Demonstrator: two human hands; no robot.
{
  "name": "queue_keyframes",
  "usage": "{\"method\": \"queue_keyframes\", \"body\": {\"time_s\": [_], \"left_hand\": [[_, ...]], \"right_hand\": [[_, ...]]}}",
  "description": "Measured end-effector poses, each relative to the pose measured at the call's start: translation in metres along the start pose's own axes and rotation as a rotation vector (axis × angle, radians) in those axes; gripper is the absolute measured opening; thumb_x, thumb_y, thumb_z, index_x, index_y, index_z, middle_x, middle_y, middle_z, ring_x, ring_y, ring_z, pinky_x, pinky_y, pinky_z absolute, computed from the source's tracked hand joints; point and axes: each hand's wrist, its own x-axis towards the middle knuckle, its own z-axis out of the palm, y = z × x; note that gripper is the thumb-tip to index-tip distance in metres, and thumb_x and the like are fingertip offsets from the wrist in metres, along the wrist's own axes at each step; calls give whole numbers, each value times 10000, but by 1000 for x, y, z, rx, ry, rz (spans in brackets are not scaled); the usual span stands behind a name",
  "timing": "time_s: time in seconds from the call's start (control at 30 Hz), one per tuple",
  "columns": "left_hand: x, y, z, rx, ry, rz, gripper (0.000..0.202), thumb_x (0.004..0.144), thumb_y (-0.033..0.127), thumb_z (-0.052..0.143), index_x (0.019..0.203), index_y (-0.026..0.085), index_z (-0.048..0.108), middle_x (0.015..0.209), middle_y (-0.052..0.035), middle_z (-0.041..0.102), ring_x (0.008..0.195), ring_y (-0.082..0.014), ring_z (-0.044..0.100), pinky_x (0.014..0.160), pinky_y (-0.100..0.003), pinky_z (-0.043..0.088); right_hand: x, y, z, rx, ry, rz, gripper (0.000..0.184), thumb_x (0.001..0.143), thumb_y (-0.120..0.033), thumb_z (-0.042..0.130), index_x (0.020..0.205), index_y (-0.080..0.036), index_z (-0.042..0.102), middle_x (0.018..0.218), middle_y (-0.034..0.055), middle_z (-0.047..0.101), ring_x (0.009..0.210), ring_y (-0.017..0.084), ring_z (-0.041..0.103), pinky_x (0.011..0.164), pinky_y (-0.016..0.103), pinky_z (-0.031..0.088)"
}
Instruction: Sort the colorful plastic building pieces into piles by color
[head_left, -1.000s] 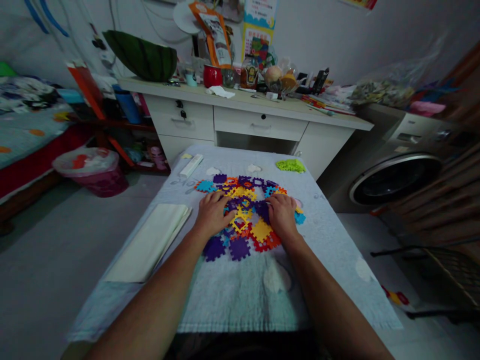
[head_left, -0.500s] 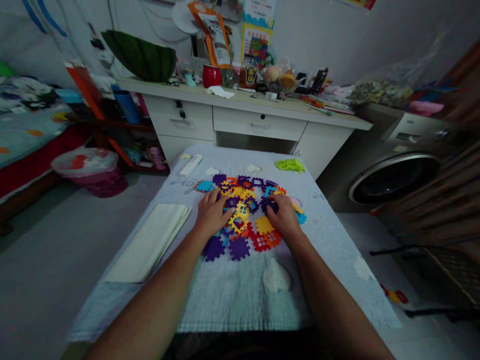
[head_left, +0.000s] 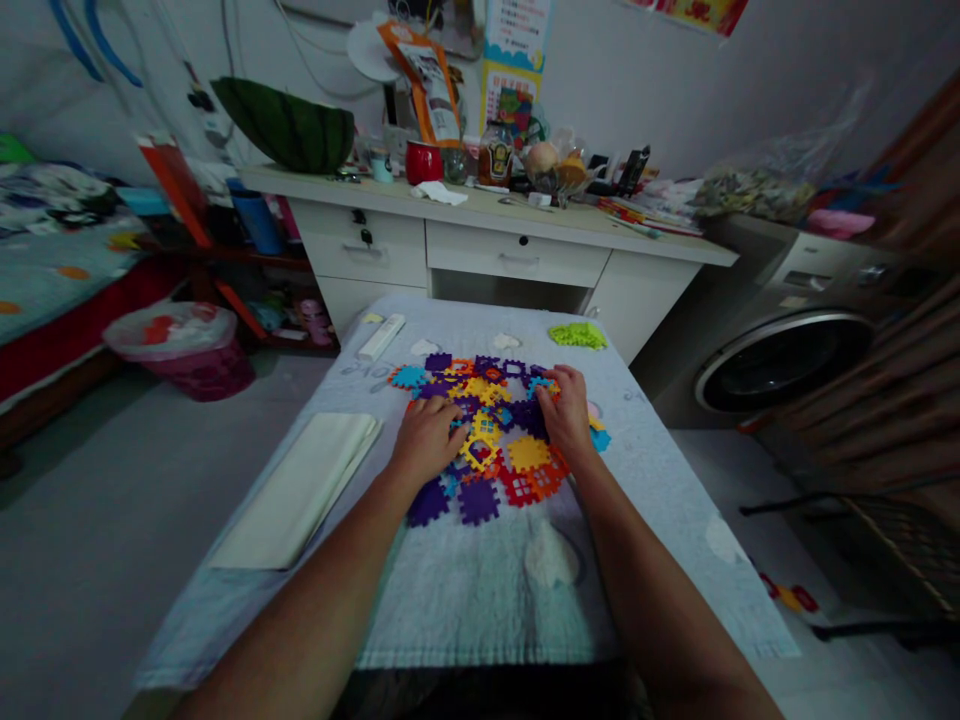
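A loose pile of toothed plastic building tiles in purple, yellow, orange, red and blue lies on the cloth-covered table. My left hand (head_left: pixel 429 437) rests on the pile's left side, thumb apart from the bent fingers, near a yellow window-shaped tile (head_left: pixel 485 427). On the right side, my right hand (head_left: pixel 568 412) reaches over purple tiles, its fingertips by blue and orange tiles at the back and its thumb spread toward the middle. Nothing is visibly gripped in either hand. Nearest me lie a flat purple tile (head_left: pixel 478 500), a yellow tile (head_left: pixel 529 453) and red window tiles (head_left: pixel 519 487).
A folded cream cloth (head_left: pixel 300 490) lies left on the table (head_left: pixel 480 600). Toward the back are a white strip-shaped object (head_left: pixel 381 338) and a bright green heap (head_left: pixel 577 335). Beyond stand a cluttered white desk (head_left: pixel 517 250), a washing machine (head_left: pixel 780 320) and a pink bin (head_left: pixel 184 350).
My right hand has moved slightly up and to the left, away from me, toward the blue and orange tiles. My left hand has shifted a little nearer me. The camera view has tilted slightly.
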Motion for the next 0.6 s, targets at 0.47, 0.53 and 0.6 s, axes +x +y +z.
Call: {"method": "queue_keyframes", "body": {"time_s": [0.47, 0.53, 0.6], "left_hand": [[0, 0, 11, -42, 37, 47, 514, 858, 543, 545, 1251, 218, 611, 1404, -115, 514, 1317, -331, 395, 1095, -532, 313], [1, 2, 8, -58, 53, 68, 490, 869, 519, 536, 1246, 214, 613, 1412, -110, 511, 1326, -325, 385, 1107, -533, 301], [1, 5, 7, -69, 42, 103, 479, 867, 510, 542, 1245, 225, 617, 1415, -101, 512, 1338, -327, 374, 1110, -535, 298]], "right_hand": [[-21, 5, -3, 71, -405, -169, 587, 722, -39, 403, 1273, -162, 565, 1293, 106, 591, 1191, 206, 529, 1051, 393, 407], [-19, 6, -6, 18, -348, -122, 527, 720, -43, 416, 1201, -144, 604, 1216, 124, 618, 1145, 221, 545, 1028, 394, 417], [-17, 7, -11, -87, -373, -91, 417, 742, -70, 453, 1100, -150, 652, 1117, 125, 646, 1084, 237, 560, 999, 397, 423]]}}
